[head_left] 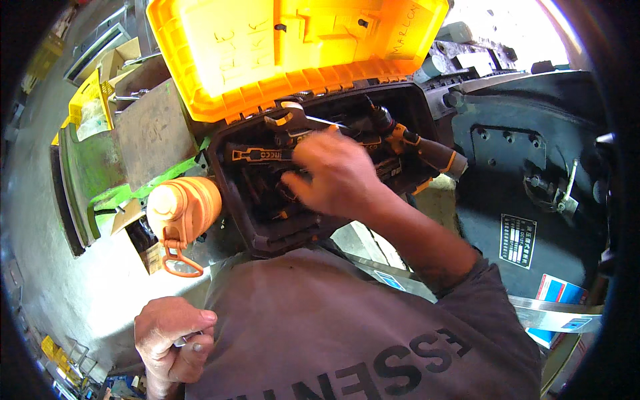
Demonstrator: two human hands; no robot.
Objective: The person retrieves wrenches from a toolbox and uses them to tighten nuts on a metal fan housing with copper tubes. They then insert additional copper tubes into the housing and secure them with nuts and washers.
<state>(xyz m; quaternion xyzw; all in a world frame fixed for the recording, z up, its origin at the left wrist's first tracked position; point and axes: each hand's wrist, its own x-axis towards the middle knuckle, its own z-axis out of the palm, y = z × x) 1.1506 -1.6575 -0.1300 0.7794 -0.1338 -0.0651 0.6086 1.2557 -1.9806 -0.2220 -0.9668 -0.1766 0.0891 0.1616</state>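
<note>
Tools (257, 155) lie in the open black toolbox (233, 212), right in the middle of the frame. Closest of all is a brown-grey shirt (293, 293) with big dark letters, along the bottom. At the lower left is the left hand (173, 337). Its fingers are curled in, and the thumb and fingers pinch a small shiny thing (181, 341), mostly hidden.

The right arm comes up from the lower right, and the right hand (337, 170) is over the toolbox. It is a bit blurry. Its thumb is away from the bent fingers, but I cannot tell if they hold anything. Just beyond its fingers is a silver and dark tool (291, 120). I cannot tell if they touch.

Left of the toolbox is an orange bottle (190, 207) with a loop on its cap. On the toolbox's right side lies a yellow and black power tool (427, 150), its fat end poking out past the edge. Behind, the yellow lid (300, 40) is up at the top of the frame.

A big dark machine (527, 160) fills the right side. At the upper left are a green machine (150, 143) and a yellow tray (90, 107). Pale grey floor (40, 200) is at the far left.
</note>
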